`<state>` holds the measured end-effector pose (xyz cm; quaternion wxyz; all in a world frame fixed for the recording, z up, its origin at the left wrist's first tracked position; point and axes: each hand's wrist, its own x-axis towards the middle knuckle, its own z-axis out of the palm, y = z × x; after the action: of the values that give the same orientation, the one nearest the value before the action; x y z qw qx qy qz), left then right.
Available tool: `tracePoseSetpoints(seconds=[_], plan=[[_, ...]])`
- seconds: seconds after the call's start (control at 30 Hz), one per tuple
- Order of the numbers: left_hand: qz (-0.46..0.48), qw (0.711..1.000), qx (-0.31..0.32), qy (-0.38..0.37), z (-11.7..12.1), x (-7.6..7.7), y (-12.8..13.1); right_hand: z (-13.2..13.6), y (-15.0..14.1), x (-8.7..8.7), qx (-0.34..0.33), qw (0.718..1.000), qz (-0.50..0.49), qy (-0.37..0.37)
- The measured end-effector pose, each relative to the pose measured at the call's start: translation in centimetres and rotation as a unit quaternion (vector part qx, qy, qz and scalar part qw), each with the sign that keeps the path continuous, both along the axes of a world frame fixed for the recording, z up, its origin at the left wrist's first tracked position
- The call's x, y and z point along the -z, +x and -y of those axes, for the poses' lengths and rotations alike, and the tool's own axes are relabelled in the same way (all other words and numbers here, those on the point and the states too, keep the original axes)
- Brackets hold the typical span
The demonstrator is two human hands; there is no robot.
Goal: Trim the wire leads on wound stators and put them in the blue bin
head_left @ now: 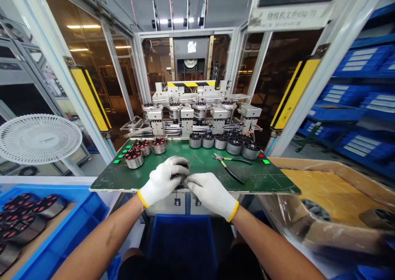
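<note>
Down low, a blue bin [182, 239] sits beneath the near edge of the counter [262, 179]. Left of it, a blue crate [86, 195] holds stators with copper windings on a brown sheet; on the right, a carton [296, 163] has grey stators in it.

Both hands wear white gloves with yellow cuffs and meet over the counter's near edge. The left hand [165, 177] is curled around a dark part [185, 166], which is mostly hidden by its fingers. The right hand [212, 191] is just beside it, fingers bent together towards the part; whether they pinch anything I cannot tell.

Beyond the hands, pliers [231, 173] lie on the counter with their handles apart, near a scrap of wire [197, 158]. Three wound stators [134, 160] stand at the left, and a group of grey stators [234, 147] with black tops stands at the right.

Behind the counter is the machine [200, 93], topped by a striped bar [191, 84]. A white fan [40, 139] stands off to the left, and blue bins [358, 62] are stacked on the right.
</note>
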<state>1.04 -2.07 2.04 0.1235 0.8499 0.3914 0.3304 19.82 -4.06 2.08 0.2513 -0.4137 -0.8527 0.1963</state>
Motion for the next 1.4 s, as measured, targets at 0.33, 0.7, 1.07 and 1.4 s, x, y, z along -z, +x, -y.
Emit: tracePoseSetpoints(seconds=[0.33,0.7,1.07,1.4], plan=[[-0.222,0.963,-0.031,0.151,0.5,1.0,-0.3,1.7,0.0,1.0,0.084,0.97,0.063,0.218],[-0.191,0.956,-0.039,0.22,0.1,2.5,-0.7,-1.8,12.7,-1.1,0.384,0.867,-0.103,0.301],[-0.112,0.953,-0.029,0.278,-0.4,4.1,-0.5,-5.4,24.2,3.3,0.43,0.869,0.236,0.064],[-0.087,0.96,-0.085,0.251,0.1,3.4,0.7,-8.5,23.8,3.1,0.415,0.865,0.276,0.049]])
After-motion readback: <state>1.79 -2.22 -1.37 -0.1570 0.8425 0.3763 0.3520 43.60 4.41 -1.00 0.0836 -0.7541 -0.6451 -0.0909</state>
